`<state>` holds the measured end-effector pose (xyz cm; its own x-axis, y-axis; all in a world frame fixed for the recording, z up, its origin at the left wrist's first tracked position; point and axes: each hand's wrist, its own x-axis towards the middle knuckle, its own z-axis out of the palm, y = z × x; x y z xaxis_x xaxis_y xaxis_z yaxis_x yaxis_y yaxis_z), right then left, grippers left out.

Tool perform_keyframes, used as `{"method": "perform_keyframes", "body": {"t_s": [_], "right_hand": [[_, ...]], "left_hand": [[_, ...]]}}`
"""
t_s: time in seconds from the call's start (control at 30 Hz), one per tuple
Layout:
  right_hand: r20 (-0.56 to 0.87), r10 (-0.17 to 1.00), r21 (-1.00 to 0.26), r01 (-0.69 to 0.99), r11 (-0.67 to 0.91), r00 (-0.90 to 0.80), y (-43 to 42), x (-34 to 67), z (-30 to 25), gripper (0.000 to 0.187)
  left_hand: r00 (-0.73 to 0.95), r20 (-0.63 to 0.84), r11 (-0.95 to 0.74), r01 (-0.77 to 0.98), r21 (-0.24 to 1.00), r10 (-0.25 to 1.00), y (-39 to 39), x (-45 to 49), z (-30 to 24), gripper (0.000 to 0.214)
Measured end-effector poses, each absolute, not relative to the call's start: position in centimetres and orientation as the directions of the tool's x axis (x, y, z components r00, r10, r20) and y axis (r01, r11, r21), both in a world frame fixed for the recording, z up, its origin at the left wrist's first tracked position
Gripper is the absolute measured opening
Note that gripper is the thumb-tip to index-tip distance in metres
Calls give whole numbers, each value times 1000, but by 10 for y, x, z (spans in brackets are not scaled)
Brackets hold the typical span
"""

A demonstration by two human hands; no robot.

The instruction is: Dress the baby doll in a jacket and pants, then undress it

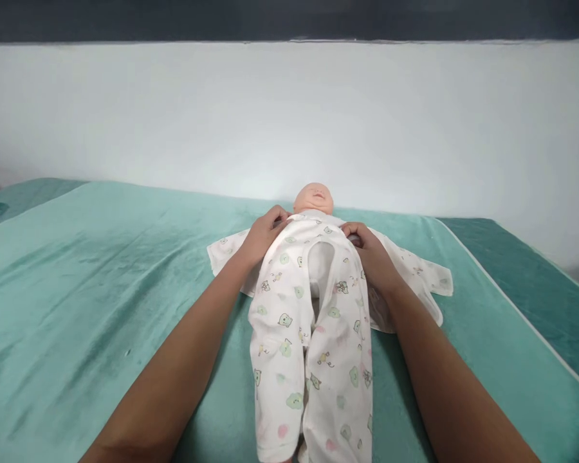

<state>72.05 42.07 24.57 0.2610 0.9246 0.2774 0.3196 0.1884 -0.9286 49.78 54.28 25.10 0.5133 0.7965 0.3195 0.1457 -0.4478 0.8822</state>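
Note:
A baby doll (pixel 313 197) lies on its back on a teal blanket (pixel 101 276), head toward the wall. It wears a white romper (pixel 313 334) printed with small animals, open down the front, the sleeves spread to both sides. My left hand (pixel 265 235) rests on the doll's left-side chest, fingers curled and pinching the romper's edge near the neck. My right hand (pixel 369 251) lies on the other side of the chest, fingers closed on the opposite edge of the romper.
The blanket covers a bed that runs up to a white wall (pixel 289 116). A darker green strip (pixel 535 283) of bedding shows along the right edge, and the bed drops off there.

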Motion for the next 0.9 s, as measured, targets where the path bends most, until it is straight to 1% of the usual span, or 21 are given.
{"method": "perform_keyframes", "body": {"t_s": [0.07,0.13,0.27,0.37,0.43,0.57,0.7,0.8,0.9], "right_hand": [[327,906,-915,332,231,269,423,718,245,9],[332,906,-917,314,245,263,426,717,247,12],[240,933,-957,229,181,267,434,715,254,24],[149,950,-977,189,99,273,439,715,260,25],[108,965,-986,153,72,238,440,715,264,25],[100,987,-992,85,90,126,437,715,271,28],[65,993,-998,27,63,100,433,714,273,29],[47,987,-998,-38,53,156,437,714,267,28],[-1,940,-997,-75,27,342,447,718,255,28]], "left_hand": [[459,336,-471,218,855,822,551,503,246,23],[431,363,-504,277,818,826,561,508,243,23],[394,416,-553,357,753,820,574,518,240,23],[353,457,-574,410,709,816,574,521,238,22],[338,476,-583,438,684,812,573,522,237,22],[345,474,-587,476,655,810,570,522,235,24],[346,530,-628,526,574,774,565,522,234,22],[342,558,-643,550,534,756,561,521,234,21],[350,539,-635,541,551,766,559,521,234,20]]}}
